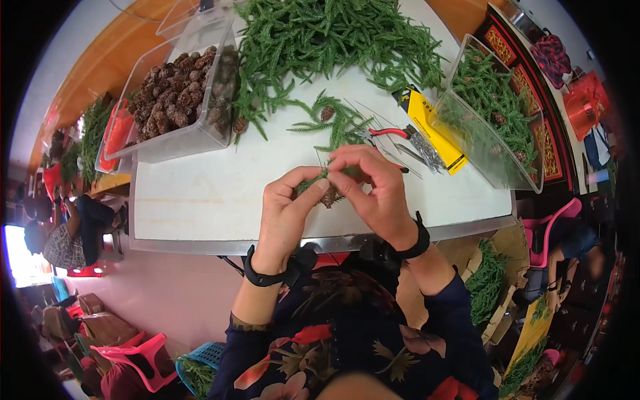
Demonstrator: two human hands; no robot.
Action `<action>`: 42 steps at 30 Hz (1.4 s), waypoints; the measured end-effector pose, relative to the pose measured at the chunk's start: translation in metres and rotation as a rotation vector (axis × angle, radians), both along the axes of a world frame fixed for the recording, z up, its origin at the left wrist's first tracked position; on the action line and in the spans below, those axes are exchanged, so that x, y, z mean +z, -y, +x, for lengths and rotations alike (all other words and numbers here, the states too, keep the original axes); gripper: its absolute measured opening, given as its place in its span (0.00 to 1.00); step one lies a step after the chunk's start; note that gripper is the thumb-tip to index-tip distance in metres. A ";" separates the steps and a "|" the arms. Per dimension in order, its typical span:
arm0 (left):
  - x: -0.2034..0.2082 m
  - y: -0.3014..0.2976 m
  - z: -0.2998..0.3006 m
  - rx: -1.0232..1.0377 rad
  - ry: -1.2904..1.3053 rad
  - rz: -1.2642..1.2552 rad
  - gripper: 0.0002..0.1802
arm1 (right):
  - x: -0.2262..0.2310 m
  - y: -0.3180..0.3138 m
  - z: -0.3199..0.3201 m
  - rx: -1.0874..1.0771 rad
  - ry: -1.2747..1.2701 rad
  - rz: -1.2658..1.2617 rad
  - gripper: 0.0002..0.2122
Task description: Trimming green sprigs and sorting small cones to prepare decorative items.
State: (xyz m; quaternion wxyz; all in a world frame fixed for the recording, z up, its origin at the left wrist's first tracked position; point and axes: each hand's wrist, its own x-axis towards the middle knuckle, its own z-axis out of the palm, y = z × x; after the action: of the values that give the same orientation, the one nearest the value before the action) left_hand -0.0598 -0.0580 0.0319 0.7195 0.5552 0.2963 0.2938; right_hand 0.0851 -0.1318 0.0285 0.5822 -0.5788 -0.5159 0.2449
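A craft workshop (pixel 200 200) – clear tub (pixel 175 152) of pinecones (pixel 172 93), heaped green sprigs (pixel 333 33), pliers (pixel 390 131), co-workers (pixel 63 247) at the sides.

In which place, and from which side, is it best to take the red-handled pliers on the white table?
Probably by the red handle of the pliers, coming from above: it extends rightward from the metal head, while a silvery packet crowds its right end.

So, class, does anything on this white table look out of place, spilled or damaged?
Nothing looks plainly spilled or damaged. The untidiest spot is on the right half of the table: a few thin wires lie loose at differing angles around the red-handled pliers, near the yellow package.
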 end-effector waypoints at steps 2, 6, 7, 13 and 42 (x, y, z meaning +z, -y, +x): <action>-0.001 0.001 -0.003 0.019 0.021 -0.027 0.09 | -0.002 0.002 -0.001 0.038 0.223 0.087 0.13; 0.001 0.000 -0.005 0.035 0.072 -0.113 0.09 | -0.001 0.008 -0.005 0.130 0.171 0.022 0.21; 0.000 0.000 -0.006 0.033 0.077 -0.110 0.09 | -0.005 0.007 -0.006 0.129 0.181 0.057 0.22; -0.012 0.005 -0.007 0.097 -0.030 0.091 0.09 | -0.011 0.012 -0.013 0.121 0.146 0.100 0.24; -0.017 0.028 0.007 0.123 -0.283 0.745 0.03 | 0.005 0.022 -0.001 0.053 0.010 -0.174 0.06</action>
State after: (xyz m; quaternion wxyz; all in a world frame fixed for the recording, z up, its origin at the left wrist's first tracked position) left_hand -0.0531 -0.0856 0.0152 0.4022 0.7942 0.2981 0.3444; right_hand 0.0843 -0.1539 0.0331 0.5206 -0.6144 -0.5106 0.3012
